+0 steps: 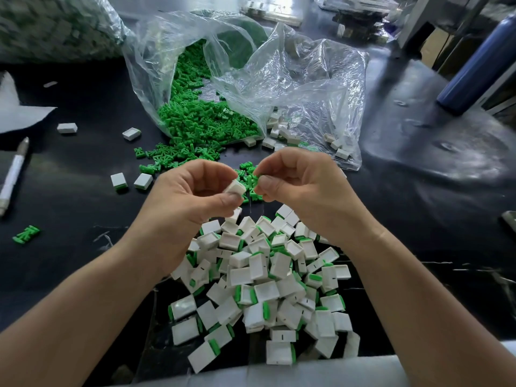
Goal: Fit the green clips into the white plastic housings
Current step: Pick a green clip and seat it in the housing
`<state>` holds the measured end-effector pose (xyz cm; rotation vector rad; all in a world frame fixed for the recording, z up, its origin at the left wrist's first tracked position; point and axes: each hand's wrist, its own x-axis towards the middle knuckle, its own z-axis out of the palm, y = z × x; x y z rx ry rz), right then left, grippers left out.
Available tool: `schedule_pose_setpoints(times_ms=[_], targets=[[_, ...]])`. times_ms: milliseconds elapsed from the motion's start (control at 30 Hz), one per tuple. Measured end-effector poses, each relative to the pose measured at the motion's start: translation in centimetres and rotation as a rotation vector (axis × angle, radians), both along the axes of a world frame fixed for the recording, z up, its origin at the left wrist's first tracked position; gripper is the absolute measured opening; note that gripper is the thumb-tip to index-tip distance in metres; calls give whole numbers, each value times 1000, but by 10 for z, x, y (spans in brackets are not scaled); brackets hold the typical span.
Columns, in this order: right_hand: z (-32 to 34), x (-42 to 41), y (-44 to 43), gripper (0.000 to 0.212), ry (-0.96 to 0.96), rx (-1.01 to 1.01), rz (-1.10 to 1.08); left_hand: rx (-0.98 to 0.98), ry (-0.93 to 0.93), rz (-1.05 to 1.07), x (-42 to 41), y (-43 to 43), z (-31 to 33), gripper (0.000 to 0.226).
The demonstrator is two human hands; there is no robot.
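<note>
My left hand [192,194] pinches a white plastic housing [235,187] between thumb and fingers, above the dark table. My right hand [301,188] is just to its right, a small gap apart, with thumb and fingers curled round a green clip [255,194] that is mostly hidden. Loose green clips [195,121] spill from a clear plastic bag [173,60] behind my hands. Below my wrists lies a pile of white housings with green clips fitted [268,280].
A second clear bag [321,88] with a few white housings lies at the right. Stray housings [131,181] and a lone green clip [26,234] lie on the left of the black table [69,152]. A pen [12,174] lies far left, a blue bottle [474,65] far right.
</note>
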<state>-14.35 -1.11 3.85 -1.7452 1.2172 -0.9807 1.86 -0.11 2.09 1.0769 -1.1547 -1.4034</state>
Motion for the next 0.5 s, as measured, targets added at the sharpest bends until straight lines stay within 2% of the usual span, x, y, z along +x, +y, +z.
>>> schedule_pose_setpoints(times_ms=[400, 500], targets=[[-4, 1, 0, 29, 47, -46, 7, 4, -3, -26, -1, 0, 1, 18], [-5, 2, 0, 24, 81, -72, -7, -8, -21, -28, 0, 1, 1, 19]])
